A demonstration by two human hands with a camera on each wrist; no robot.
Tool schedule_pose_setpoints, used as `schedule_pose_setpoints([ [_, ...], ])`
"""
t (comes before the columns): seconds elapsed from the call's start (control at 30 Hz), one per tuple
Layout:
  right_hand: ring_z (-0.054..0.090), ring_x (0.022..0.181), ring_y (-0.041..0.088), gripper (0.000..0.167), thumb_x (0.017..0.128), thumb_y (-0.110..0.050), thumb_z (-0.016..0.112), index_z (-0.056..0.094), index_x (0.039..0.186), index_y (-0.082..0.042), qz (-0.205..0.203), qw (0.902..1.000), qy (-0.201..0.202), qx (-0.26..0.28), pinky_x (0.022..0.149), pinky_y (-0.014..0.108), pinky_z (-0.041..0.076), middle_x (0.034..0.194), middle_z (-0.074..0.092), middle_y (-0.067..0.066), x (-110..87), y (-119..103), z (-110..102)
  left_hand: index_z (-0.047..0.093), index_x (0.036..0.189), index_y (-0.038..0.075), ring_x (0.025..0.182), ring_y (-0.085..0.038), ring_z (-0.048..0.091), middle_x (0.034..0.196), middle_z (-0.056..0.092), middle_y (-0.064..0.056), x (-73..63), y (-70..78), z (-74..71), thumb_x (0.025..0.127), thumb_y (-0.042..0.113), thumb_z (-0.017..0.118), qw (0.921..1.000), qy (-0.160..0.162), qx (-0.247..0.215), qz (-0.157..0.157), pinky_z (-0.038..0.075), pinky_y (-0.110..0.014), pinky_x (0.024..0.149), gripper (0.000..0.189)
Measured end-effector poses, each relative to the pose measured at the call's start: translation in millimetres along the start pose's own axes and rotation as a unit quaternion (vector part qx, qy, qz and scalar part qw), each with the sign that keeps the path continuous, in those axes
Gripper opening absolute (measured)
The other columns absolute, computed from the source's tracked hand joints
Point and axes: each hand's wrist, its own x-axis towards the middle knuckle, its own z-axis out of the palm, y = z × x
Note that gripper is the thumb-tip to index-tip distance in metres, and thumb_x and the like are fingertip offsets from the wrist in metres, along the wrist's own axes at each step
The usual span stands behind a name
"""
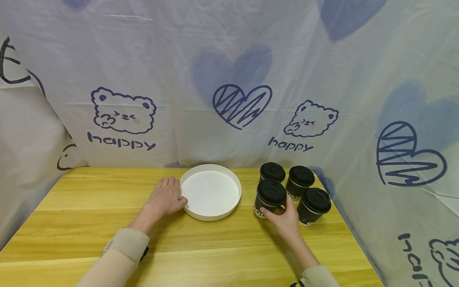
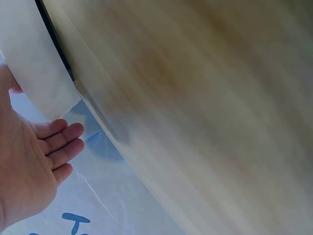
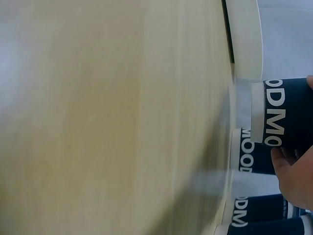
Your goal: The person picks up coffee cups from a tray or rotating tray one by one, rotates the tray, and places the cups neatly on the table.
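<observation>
A round white tray (image 1: 210, 193) lies on the wooden table (image 1: 107, 199), at the middle near the back. My left hand (image 1: 167, 196) rests flat on the table at the tray's left side, fingers straight, thumb against the rim. The left wrist view shows that open palm (image 2: 30, 161) beside the tray's wall (image 2: 36, 68). Several black paper cups with black lids stand in a cluster to the right of the tray. My right hand (image 1: 284, 216) grips the front-left cup (image 1: 269, 196) near its base. In the right wrist view my fingers (image 3: 293, 176) wrap the cup (image 3: 282, 113) printed with white letters.
The other cups (image 1: 314, 204) (image 1: 301, 179) (image 1: 272, 172) stand close behind and right of the gripped one, near the table's right edge. A printed sheet with bears and hearts (image 1: 236, 103) hangs around the back and both sides. Bare wood stretches along the front and left.
</observation>
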Motion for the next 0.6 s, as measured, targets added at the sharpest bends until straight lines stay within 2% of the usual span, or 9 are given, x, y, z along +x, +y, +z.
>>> schedule_pose_setpoints([
  [0.33,0.05,0.14,0.036,0.085,0.084,-0.018,0.087,0.039,0.154,-0.008,0.032,0.9989,0.005,-0.035,0.107,0.05,0.05,0.148,0.055,0.019,-2.0,6,-16,0.052,0.127,-0.017,0.122,-0.049,0.05,0.124,0.055,-0.031,0.5,-1.1,2.1,0.091,0.037,0.058,1.0,0.006,0.0,0.001,0.035,-0.06,0.115,0.065],
  [0.6,0.046,0.142,0.042,0.087,0.085,-0.02,0.085,0.036,0.155,-0.005,0.034,0.9984,0.006,-0.045,0.11,0.057,0.046,0.15,0.051,0.023,-0.1,12,-22,0.051,0.129,-0.017,0.123,-0.049,0.049,0.125,0.054,-0.031,-0.1,0.1,0.9,0.091,0.037,0.059,1.0,-0.001,-0.001,-0.004,0.034,-0.06,0.117,0.067],
])
